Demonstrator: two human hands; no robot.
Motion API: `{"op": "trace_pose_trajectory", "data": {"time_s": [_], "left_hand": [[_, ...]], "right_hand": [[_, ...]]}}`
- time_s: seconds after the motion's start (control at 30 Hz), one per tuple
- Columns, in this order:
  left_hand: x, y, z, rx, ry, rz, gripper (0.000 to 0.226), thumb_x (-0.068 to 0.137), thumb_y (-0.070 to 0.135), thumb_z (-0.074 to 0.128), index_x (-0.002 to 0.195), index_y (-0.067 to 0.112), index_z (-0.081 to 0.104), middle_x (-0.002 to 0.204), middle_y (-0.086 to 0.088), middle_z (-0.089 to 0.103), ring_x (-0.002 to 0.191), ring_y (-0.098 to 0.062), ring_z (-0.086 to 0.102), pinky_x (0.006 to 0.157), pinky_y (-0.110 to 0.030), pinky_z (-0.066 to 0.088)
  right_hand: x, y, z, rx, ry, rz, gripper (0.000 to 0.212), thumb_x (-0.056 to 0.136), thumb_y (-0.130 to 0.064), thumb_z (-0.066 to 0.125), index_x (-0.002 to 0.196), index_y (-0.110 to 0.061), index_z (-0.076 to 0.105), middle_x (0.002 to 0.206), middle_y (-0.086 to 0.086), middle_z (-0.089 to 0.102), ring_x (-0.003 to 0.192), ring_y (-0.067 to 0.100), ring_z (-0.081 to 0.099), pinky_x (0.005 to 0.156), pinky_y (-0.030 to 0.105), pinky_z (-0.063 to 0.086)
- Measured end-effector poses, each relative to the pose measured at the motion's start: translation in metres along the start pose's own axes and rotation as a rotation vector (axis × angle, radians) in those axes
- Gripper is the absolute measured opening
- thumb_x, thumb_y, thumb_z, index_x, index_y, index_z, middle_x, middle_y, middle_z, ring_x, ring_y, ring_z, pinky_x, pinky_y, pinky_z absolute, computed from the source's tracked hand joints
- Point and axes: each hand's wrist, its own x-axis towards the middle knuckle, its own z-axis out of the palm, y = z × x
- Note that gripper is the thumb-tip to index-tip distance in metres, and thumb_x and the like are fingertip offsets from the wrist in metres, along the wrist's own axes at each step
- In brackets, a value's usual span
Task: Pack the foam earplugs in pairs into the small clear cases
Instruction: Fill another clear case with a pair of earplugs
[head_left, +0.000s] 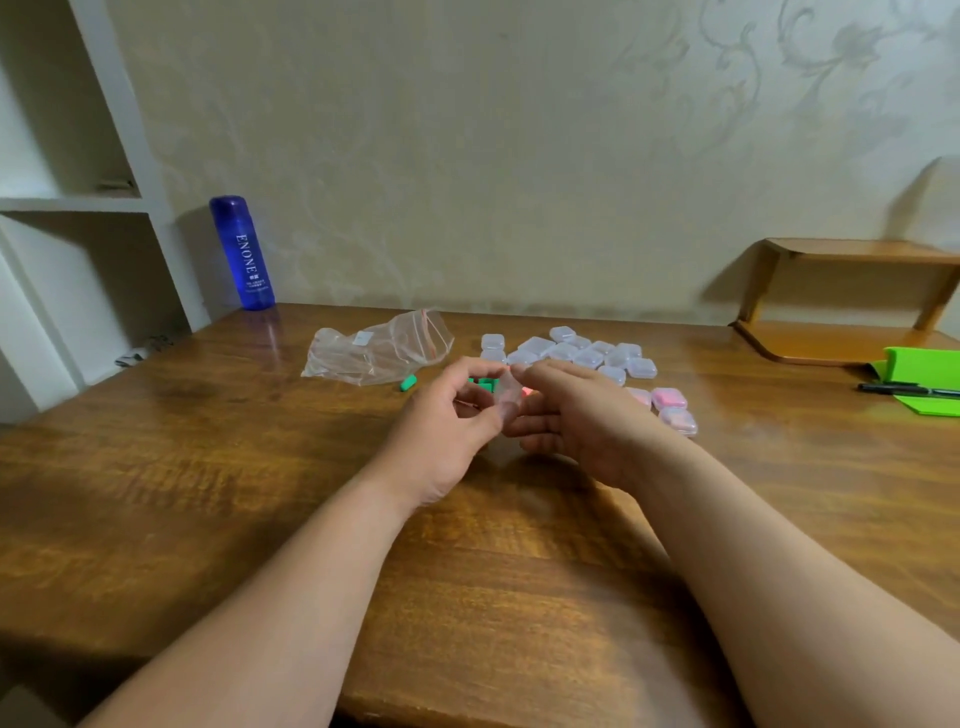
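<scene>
Left hand: your left hand (447, 415) was curled, thumb and fingertips pinching one clear case (506, 397) clear of the table (208, 467).
Right hand: your right hand (576, 415) lay nearly flat, fingers almost straight, with the index tip at the case's upper edge. It gripped nothing that could be seen.
Reason for hold: the case was raised between both hands, probably so the free fingertip could work the lid. Whether the lid was open could not be made out through the blur.
Green earplugs: the green earplugs (408, 383) lay loose just beyond your left hand, close enough to pick from.
Empty cases: the empty cases (587, 356) were clustered behind your right hand, serving as stock.
Filled cases: the filled cases (670, 399), showing pink inside, were set apart to the right, evidently as finished work.
Zip bag: the zip bag (379, 353) lay slack to the left of the cases, and its small white label was unreadable.
Writing: the blue bottle (241, 254) at the wall read "ENONE", and the smaller print below it was illegible.
Other items: a black pen (904, 388) lay at the right edge, with no marking legible.
</scene>
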Motion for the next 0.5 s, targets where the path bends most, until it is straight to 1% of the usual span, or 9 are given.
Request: {"op": "trace_pose_trajectory", "data": {"time_s": [0.07,0.17,0.27,0.37,0.5], "left_hand": [[0.0002,-0.0018,0.0000,-0.016,-0.012,-0.013,0.032,0.099,0.037,0.076,0.121,0.057,0.066,0.112,0.005,0.071,0.106,-0.015,0.072,0.094,-0.041,0.064],[-0.0006,-0.0012,0.0024,-0.085,-0.038,-0.037,0.031,0.104,0.026,0.071,0.130,0.043,0.068,0.111,-0.003,0.075,0.102,-0.018,0.075,0.092,-0.040,0.065],[-0.0004,-0.0004,0.0046,-0.172,-0.055,-0.072,0.028,0.105,0.017,0.069,0.126,0.034,0.072,0.109,-0.012,0.077,0.100,-0.024,0.077,0.094,-0.045,0.065],[0.0008,-0.0019,0.0041,-0.245,-0.082,-0.114,0.028,0.103,0.010,0.069,0.119,0.031,0.075,0.110,-0.021,0.076,0.099,-0.027,0.077,0.097,-0.048,0.064],[0.0025,-0.0021,0.0015,-0.305,-0.099,-0.164,0.029,0.103,0.010,0.069,0.124,0.028,0.075,0.113,-0.016,0.078,0.100,-0.025,0.077,0.094,-0.043,0.064]], "right_hand": [[0.0001,0.0002,-0.0011,-0.018,-0.002,-0.036,0.028,0.103,-0.035,0.071,0.117,-0.012,0.071,0.097,0.014,0.076,0.086,0.023,0.075,0.073,0.033,0.057],[-0.0015,-0.0002,-0.0052,-0.072,0.034,-0.068,0.032,0.100,-0.033,0.076,0.120,-0.010,0.069,0.100,0.012,0.075,0.084,0.020,0.074,0.077,0.032,0.058],[-0.0045,-0.0005,-0.0067,-0.105,0.029,-0.069,0.034,0.100,-0.034,0.076,0.123,-0.009,0.068,0.105,0.013,0.074,0.087,0.019,0.073,0.080,0.032,0.059],[-0.0050,0.0026,-0.0064,-0.179,0.044,-0.104,0.031,0.099,-0.035,0.076,0.118,-0.011,0.069,0.111,0.012,0.075,0.095,0.019,0.072,0.083,0.033,0.059],[-0.0034,0.0030,-0.0059,-0.186,0.039,-0.142,0.025,0.098,-0.031,0.077,0.113,-0.013,0.070,0.106,0.008,0.075,0.094,0.018,0.072,0.081,0.033,0.057]]}}
